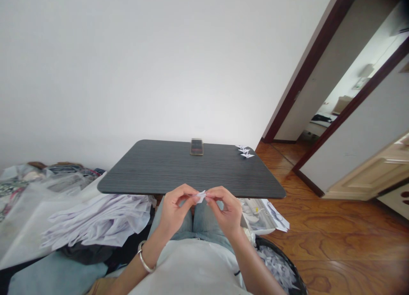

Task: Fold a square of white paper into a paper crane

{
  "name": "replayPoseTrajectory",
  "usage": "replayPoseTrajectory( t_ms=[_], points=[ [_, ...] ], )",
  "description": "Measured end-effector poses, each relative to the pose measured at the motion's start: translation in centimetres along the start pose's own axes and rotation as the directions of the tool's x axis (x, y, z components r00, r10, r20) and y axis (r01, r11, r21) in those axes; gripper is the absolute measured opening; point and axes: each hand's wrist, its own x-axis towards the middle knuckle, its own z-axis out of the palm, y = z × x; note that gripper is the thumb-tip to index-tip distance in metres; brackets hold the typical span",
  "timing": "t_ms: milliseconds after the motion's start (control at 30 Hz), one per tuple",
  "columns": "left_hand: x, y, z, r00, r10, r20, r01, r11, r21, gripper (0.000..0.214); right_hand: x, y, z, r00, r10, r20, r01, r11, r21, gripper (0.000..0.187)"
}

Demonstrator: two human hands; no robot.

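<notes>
A small folded white paper piece (200,196) is pinched between both my hands, just in front of the near edge of the dark grey table (159,171). My left hand (174,209) grips its left side with thumb and fingers closed; a silver bangle sits on that wrist. My right hand (225,209) pinches its right side. Both hands hover over my lap in blue jeans.
A phone (197,146) lies at the table's far edge. A few folded white paper shapes (245,151) sit at the far right corner. A stack of white paper sheets (99,220) lies to my left. A dark bin with paper scraps (281,265) stands at my right, on wooden floor.
</notes>
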Motion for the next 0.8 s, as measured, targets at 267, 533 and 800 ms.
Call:
replayPoseTrajectory(
  t_ms=[267,533,800],
  points=[
    [0.0,-0.2,-0.1,1.0,0.0,0.009,0.001,1.0,-0.023,0.008,0.2,-0.5,0.0,0.974,0.227,0.015,-0.227,0.964,0.141,0.01],
    [0.0,0.0,0.0,1.0,-0.015,0.017,0.016,0.999,-0.032,0.008,-0.1,0.0,0.2,0.922,0.379,0.076,-0.382,0.861,0.336,0.005],
    [0.1,-0.3,-0.3,0.991,-0.101,0.086,0.106,0.993,-0.053,0.007,0.9,-0.2,-1.3,0.893,0.352,0.28,-0.424,0.867,0.26,0.015]
  ],
)
